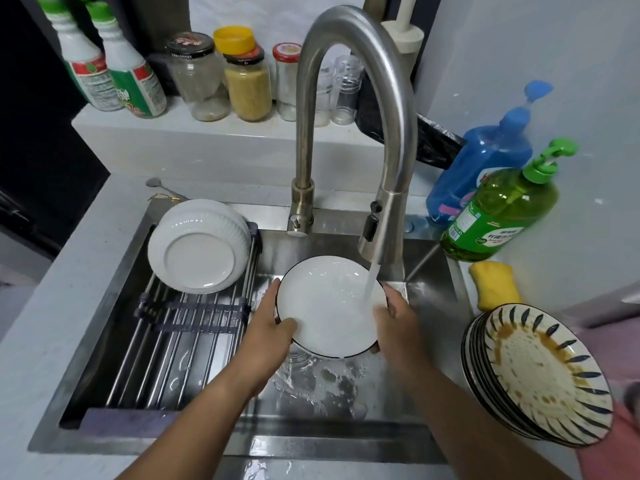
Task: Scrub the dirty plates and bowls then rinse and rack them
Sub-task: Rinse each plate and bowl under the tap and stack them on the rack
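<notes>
both hands hold one white plate (325,306) over the sink (433,306), tipped up toward the person so the stream from the tap (356,109) strikes its right side and can run off the low edge, which looks like the rinsing step; the left hand (268,327) grips the left rim with its thumb laid on the plate's face and its fingers (273,287) curled round behind; the right hand (398,320) clasps the right rim the same way, thumb in front; two white bowls (197,247) lie upside down, stacked on the rack (194,313) across the sink's left half, presumably so they drain; a stack of striped plates (540,372), about five as far as the rims can be counted, waits on the table (554,258) at the right, the top one stained brown and not yet scrubbed; one yellow sponge (495,284) rests just behind that stack, near two soap bottles (498,209), one green and one blue, handy for the next scrub.
</notes>
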